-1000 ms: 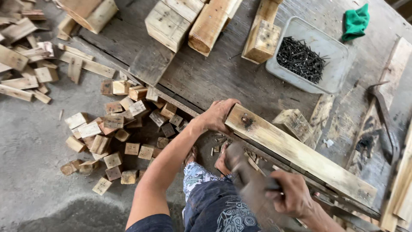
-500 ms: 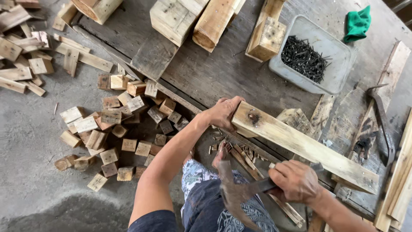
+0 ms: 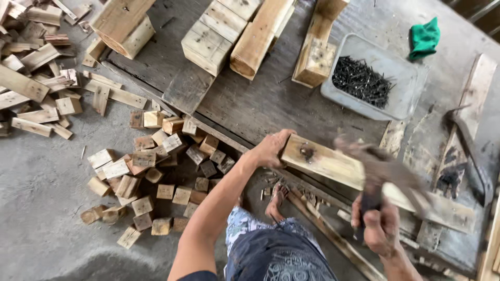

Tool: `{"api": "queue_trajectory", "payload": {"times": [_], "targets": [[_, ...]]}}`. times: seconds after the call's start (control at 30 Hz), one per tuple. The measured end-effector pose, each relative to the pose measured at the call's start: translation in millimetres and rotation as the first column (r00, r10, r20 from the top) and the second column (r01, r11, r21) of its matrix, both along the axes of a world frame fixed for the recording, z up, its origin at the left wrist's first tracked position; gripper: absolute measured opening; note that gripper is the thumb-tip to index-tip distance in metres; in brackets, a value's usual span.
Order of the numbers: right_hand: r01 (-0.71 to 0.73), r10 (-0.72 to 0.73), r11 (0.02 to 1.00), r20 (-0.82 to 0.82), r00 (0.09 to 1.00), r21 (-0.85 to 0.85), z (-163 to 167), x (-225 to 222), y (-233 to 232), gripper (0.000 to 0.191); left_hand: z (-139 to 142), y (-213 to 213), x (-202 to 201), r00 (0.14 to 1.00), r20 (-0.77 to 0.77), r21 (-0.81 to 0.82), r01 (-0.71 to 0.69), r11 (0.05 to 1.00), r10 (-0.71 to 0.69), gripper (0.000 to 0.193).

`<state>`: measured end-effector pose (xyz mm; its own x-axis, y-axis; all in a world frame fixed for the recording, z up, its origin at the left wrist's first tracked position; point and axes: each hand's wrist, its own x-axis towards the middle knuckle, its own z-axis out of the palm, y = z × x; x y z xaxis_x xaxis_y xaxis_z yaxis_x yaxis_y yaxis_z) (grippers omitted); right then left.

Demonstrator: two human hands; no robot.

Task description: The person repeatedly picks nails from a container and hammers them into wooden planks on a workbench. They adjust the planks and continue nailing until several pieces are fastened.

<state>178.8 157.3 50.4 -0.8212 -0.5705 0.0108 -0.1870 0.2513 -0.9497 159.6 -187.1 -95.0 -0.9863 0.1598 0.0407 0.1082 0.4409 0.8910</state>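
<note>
Grey concrete floor (image 3: 47, 192) at left; worn dark wooden platform (image 3: 271, 104) under the work. Grey plastic tray (image 3: 403, 99) of black nails (image 3: 362, 82) upper right, green cloth (image 3: 424, 37) beyond it. Small offcut blocks (image 3: 156, 171) heaped on the floor. Left hand (image 3: 271, 148) curled over the end of a pale plank (image 3: 333, 164). Right hand (image 3: 377, 226) fisted round a hammer (image 3: 377, 166), blurred, above the plank
</note>
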Motion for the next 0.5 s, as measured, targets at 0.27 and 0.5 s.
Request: {"api": "queue_trajectory", "payload": {"times": [0.27,0.5], "targets": [[-0.22,0.143,0.911,-0.234,0.962,-0.348,46,-18,-36,0.03,10,12,-10,0.998,0.062,0.0,0.021,1.0,-0.021,0.113],[0.263,-0.328,0.89,0.122,0.937,0.371,-54,-16,-10,0.027,3,25,-15,0.996,0.08,-0.085,0.047,0.995,-0.041,0.103]]}}
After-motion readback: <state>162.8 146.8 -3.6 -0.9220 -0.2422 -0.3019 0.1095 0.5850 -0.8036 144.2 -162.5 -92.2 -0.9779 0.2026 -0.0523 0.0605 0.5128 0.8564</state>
